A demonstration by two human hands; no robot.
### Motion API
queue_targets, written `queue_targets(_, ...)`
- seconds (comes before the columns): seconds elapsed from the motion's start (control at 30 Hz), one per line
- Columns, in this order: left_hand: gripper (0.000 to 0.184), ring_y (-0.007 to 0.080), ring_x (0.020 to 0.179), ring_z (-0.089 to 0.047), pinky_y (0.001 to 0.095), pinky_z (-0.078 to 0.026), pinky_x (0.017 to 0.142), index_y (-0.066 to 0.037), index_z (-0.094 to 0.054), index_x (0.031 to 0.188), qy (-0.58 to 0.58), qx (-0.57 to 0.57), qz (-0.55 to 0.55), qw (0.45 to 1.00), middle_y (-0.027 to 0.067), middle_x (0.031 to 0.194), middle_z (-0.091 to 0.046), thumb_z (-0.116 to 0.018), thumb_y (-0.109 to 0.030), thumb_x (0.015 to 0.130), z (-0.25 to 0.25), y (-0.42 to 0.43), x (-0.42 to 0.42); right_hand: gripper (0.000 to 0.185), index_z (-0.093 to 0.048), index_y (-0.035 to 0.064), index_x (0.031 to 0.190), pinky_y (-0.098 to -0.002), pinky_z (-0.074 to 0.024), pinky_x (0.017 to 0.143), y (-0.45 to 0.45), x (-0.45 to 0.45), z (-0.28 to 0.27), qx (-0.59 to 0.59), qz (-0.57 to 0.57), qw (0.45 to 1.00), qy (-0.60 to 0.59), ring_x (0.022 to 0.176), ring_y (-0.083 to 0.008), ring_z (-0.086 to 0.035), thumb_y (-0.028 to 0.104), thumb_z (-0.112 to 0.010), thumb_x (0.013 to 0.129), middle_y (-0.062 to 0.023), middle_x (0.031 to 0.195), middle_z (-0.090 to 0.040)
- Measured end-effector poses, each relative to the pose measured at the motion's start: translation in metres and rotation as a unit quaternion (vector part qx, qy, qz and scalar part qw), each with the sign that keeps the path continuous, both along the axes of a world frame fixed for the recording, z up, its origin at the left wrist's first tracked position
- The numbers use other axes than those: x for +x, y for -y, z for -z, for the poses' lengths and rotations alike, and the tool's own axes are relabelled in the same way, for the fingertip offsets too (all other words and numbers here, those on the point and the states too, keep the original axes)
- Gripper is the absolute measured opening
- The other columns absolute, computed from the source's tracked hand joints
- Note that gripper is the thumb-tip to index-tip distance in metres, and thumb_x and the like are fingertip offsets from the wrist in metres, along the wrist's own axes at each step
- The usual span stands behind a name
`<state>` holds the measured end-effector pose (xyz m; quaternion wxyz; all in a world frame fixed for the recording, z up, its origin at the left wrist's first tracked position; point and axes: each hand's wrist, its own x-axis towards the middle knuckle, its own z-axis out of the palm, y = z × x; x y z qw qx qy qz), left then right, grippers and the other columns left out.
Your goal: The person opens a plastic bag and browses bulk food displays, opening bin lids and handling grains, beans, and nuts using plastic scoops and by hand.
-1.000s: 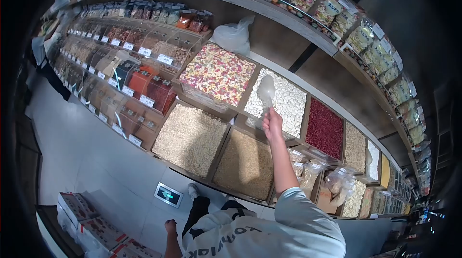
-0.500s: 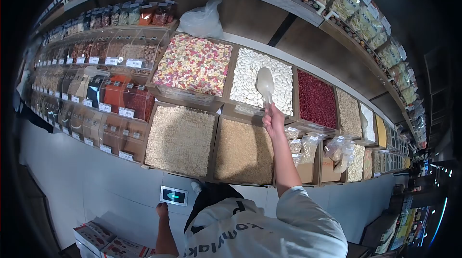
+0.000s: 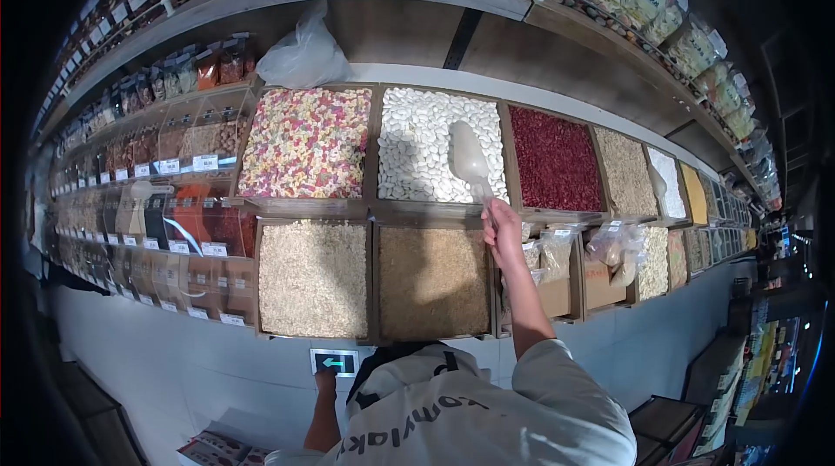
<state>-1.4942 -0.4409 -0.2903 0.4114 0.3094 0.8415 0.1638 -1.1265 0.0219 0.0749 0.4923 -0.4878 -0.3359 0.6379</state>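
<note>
My right hand [image 3: 503, 227] is closed around the handle of a translucent whitish scoop [image 3: 468, 153]. The scoop's bowl lies over a square bin of large white beans [image 3: 404, 149]; whether it touches them I cannot tell. No beans are visible in the bowl. My left hand [image 3: 325, 377] hangs low at my side, above a floor sign with a green arrow [image 3: 344, 363]. Its fingers are too small and hidden to make out.
Beside the beans are bins of colourful small pieces [image 3: 304, 140] and dark red beans [image 3: 557, 157]. Two grain bins [image 3: 313, 275] stand in front. A clear plastic bag [image 3: 304, 53] sits behind. Lidded dispensers [image 3: 187, 131] line the left, and a shelf [image 3: 391, 3] overhangs the back.
The view has shifted and turned, so the bins sit more level and further left. My right hand still grips the scoop over the white beans, and the scoop tilts more to the left.
</note>
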Motion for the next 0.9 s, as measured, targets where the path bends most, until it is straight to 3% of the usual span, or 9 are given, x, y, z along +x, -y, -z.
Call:
queue_targets(0.13, 0.013, 0.0244, 0.063, -0.063, 0.0398, -0.049, 0.06, -0.004, -0.07, 0.074, -0.142, 0.011, 0.175, 0.974, 0.0144, 0.069, -0.065, -0.059, -0.01, 0.078, 0.047, 0.004, -0.008, 0.022, -0.059, 0.004, 0.101, -0.0209, -0.028, 0.039, -0.018, 0.021, 0.009, 0.049, 0.055, 0.992, 0.099, 0.048, -0.0042, -0.035, 0.024, -0.049, 0.104, 0.0003, 0.074, -0.053)
queue_targets(0.2, 0.014, 0.0256, 0.062, -0.059, 0.0407, -0.046, 0.059, -0.001, -0.067, 0.072, 0.002, 0.08, -0.059, 0.995, 0.0145, 0.068, -0.064, -0.059, -0.012, 0.074, 0.069, 0.005, -0.01, 0.023, -0.06, 0.0049, 0.096, -0.0209, -0.0281, 0.039, -0.029, 0.03, 0.022, 0.068, 0.055, 0.989, 0.118, 0.049, -0.003, -0.038, 0.025, -0.049, 0.104, 0.0031, 0.066, -0.048)
queue_targets(0.23, 0.017, 0.0257, 0.061, -0.057, 0.0416, -0.044, 0.058, 0.002, -0.065, 0.072, 0.085, 0.029, -0.228, 0.97, 0.0143, 0.067, -0.063, -0.059, -0.014, 0.07, -0.006, -0.03, 0.011, 0.025, -0.061, 0.0007, 0.105, -0.0251, -0.0376, 0.051, -0.037, 0.037, 0.04, 0.093, 0.054, 0.971, 0.213, 0.058, -0.0093, -0.048, 0.023, -0.051, 0.102, -0.0022, 0.075, -0.055)
queue_targets(0.37, 0.019, 0.0208, 0.062, -0.058, 0.04, -0.045, 0.057, 0.004, -0.066, 0.076, 0.044, -0.01, -0.274, 0.961, 0.0121, 0.068, -0.064, -0.062, -0.014, 0.076, 0.0, -0.044, 0.011, 0.033, -0.059, -0.0061, 0.12, -0.0361, -0.0484, 0.079, -0.032, 0.017, 0.013, 0.115, 0.041, 0.916, 0.383, 0.085, -0.0271, -0.064, 0.019, -0.054, 0.099, -0.0175, 0.093, -0.067)
queue_targets(0.43, 0.02, 0.019, 0.065, -0.059, 0.0373, -0.047, 0.058, 0.005, -0.068, 0.082, 0.027, 0.019, -0.211, 0.977, 0.0106, 0.071, -0.066, -0.063, -0.015, 0.078, 0.056, -0.028, -0.009, 0.032, -0.059, -0.006, 0.12, -0.038, -0.0486, 0.081, -0.029, 0.006, 0.018, 0.15, 0.048, 0.906, 0.392, 0.088, -0.0304, -0.065, 0.018, -0.053, 0.099, -0.021, 0.096, -0.067)
queue_targets(0.53, 0.022, 0.019, 0.067, -0.061, 0.0348, -0.048, 0.061, 0.005, -0.069, 0.088, 0.126, 0.023, -0.294, 0.947, 0.0103, 0.074, -0.067, -0.063, -0.014, 0.078, -0.028, -0.067, 0.014, 0.03, -0.059, -0.0062, 0.12, -0.041, -0.0486, 0.082, -0.026, -0.013, 0.017, 0.184, 0.048, 0.892, 0.41, 0.092, -0.0364, -0.065, 0.015, -0.054, 0.098, -0.0254, 0.1, -0.066)
queue_targets(0.63, 0.022, 0.0199, 0.064, -0.058, 0.0366, -0.046, 0.058, 0.005, -0.068, 0.085, 0.128, 0.013, -0.246, 0.961, 0.011, 0.074, -0.067, -0.061, -0.015, 0.08, -0.027, -0.07, 0.005, 0.029, -0.058, -0.0069, 0.119, -0.0437, -0.0483, 0.081, -0.013, -0.031, 0.018, 0.198, 0.017, 0.888, 0.415, 0.092, -0.043, -0.062, 0.007, -0.059, 0.094, -0.0268, 0.101, -0.063)
queue_targets(0.73, 0.019, 0.0203, 0.065, -0.059, 0.0368, -0.047, 0.061, 0.005, -0.068, 0.087, 0.113, 0.002, -0.227, 0.967, 0.0133, 0.077, -0.068, -0.059, -0.012, 0.083, -0.03, -0.081, -0.008, 0.031, -0.058, -0.0071, 0.12, -0.0389, -0.0493, 0.071, -0.01, -0.044, 0.011, 0.293, 0.01, 0.847, 0.443, 0.079, -0.0304, -0.063, 0.007, -0.061, 0.093, -0.0239, 0.094, -0.063)
queue_targets(0.9, 0.023, 0.0215, 0.079, -0.065, 0.0351, -0.051, 0.071, 0.002, -0.068, 0.104, 0.071, -0.025, -0.142, 0.987, 0.0135, 0.092, -0.071, -0.061, -0.007, 0.084, -0.011, -0.094, -0.037, 0.037, -0.058, 0.002, 0.127, -0.0432, -0.052, 0.064, -0.007, -0.035, 0.007, 0.319, -0.03, 0.781, 0.536, 0.075, -0.0369, -0.063, 0.011, -0.064, 0.091, -0.0183, 0.094, -0.058)
